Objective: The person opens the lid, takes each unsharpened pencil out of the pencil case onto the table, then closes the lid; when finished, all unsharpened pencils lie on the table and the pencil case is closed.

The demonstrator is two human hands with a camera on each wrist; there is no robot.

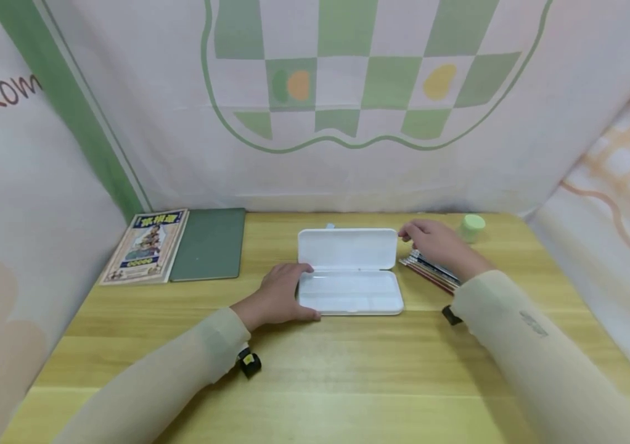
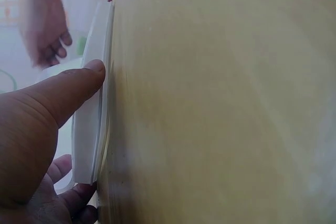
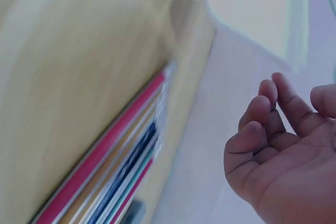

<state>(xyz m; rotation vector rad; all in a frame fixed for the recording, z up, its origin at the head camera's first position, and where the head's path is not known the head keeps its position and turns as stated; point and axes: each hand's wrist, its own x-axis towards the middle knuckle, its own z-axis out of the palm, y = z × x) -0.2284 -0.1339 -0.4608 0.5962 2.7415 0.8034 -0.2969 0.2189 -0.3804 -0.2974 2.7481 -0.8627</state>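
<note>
A white pencil case (image 1: 351,291) lies unfolded on the table, its lid (image 1: 347,248) standing up at the back and its inside bare. My left hand (image 1: 280,295) grips the case's left end, with the thumb along the front edge and the fingers at the back corner. In the left wrist view the thumb (image 2: 79,85) presses the case's side wall (image 2: 89,124). My right hand (image 1: 436,242) hovers beside the lid's upper right corner, fingers loosely bent and nothing in them. Below it lies a bundle of pencils (image 1: 430,271), seen in the right wrist view in a clear wrapper.
A pale green jar (image 1: 471,228) stands at the back right. At the back left, a book with a printed cover (image 1: 145,246) lies beside a dark green folder or board (image 1: 212,243). Something small and light blue (image 1: 330,226) shows behind the lid. Fabric walls bound the table (image 1: 315,382).
</note>
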